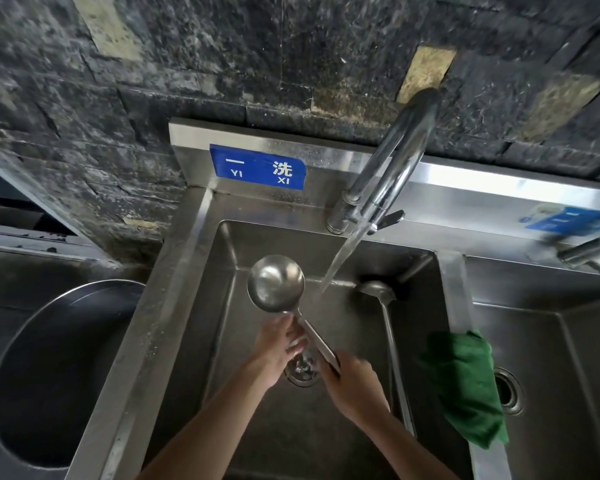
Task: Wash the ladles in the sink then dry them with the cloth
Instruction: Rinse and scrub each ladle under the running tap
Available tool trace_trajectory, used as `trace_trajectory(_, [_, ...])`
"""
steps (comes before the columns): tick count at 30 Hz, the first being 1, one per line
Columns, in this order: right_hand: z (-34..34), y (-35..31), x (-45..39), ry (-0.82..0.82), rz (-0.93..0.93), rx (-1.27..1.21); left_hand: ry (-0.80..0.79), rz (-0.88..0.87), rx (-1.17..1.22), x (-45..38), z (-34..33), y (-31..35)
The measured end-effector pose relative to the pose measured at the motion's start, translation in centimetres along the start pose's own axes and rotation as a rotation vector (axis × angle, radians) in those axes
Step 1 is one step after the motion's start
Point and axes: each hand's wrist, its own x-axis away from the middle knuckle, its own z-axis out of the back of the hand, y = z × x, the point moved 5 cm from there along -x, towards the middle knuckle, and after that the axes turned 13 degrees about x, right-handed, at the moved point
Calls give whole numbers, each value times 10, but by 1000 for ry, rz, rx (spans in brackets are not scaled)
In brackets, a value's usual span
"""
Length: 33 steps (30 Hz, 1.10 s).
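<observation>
Over the steel sink (201, 306) I hold a steel ladle (276, 284), bowl up and to the left of the running water. My right hand (352, 386) grips its handle low down. My left hand (279, 344) touches the handle just under the bowl, fingers fairly straight. A second ladle (378, 292) lies in the sink at the right, its handle running toward me along the wall. A green cloth (464, 386) hangs over the divider between the two basins.
The tap (392, 168) arches from the back rim and pours a stream (343, 254) into the basin. The drain (302, 372) sits under my hands. A second basin (551, 375) lies to the right, a large round steel pot (49, 375) to the left.
</observation>
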Motion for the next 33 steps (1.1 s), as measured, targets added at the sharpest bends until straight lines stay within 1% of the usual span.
trace_trajectory(3, [-4, 14, 16, -2, -4, 50, 14, 51, 2, 2, -1, -22])
trace_trajectory(6, [-7, 11, 15, -24, -34, 55, 22, 93, -5, 8, -5, -50])
trace_trajectory(8, [-9, 6, 9, -74, -77, -32, 30, 109, -111, 10, -3, -64])
trace_trajectory(10, [-10, 5, 6, -83, -113, -87, -1, 68, -333, 14, 2, -70])
trace_trajectory(11, [-12, 7, 7, -77, -113, -76, -41, -8, -521, 18, 5, -70])
trace_trajectory(12, [-15, 9, 10, -80, -120, -47, -87, -138, -773, 22, 8, -66])
trace_trajectory(14, [-20, 17, 16, -94, -147, -12, -154, -535, -1286, 31, 12, -56])
trace_trajectory(15, [-23, 19, 18, -102, -145, -14, -176, -727, -1458, 34, 12, -54])
trace_trajectory(16, [-25, 21, 20, -112, -133, -21, -203, -852, -1569, 34, 12, -53])
trace_trajectory(17, [-25, 21, 21, -118, -116, -28, -234, -916, -1665, 32, 12, -53])
trace_trajectory(18, [-24, 20, 23, -118, -99, -28, -255, -916, -1790, 26, 12, -55])
trace_trajectory(20, [-22, 20, 25, -117, -68, -25, -249, -851, -2088, 11, 16, -51])
trace_trajectory(21, [-22, 20, 25, -131, -52, -18, -232, -808, -2182, 3, 21, -47])
trace_trajectory(23, [-23, 23, 25, -181, -21, 11, -178, -746, -2271, -10, 31, -29])
trace_trajectory(25, [-23, 22, 23, -216, 4, 49, -150, -729, -2325, -15, 32, -19])
trace_trajectory(27, [-23, 14, 18, -212, 31, 57, -205, -726, -2310, -10, 21, -29])
trace_trajectory(28, [-23, 8, 15, -206, 43, 45, -263, -696, -2259, -8, 14, -40])
trace_trajectory(29, [-24, 4, 13, -207, 50, 31, -298, -629, -2179, -6, 10, -48])
trace_trajectory(30, [-26, 2, 12, -216, 50, 28, -305, -562, -2101, -5, 8, -49])
trace_trajectory(31, [-26, 3, 12, -233, 48, 35, -298, -552, -2079, -6, 9, -41])
trace_trajectory(33, [-25, 15, 16, -268, 48, 66, -300, -640, -2202, -9, 17, -19])
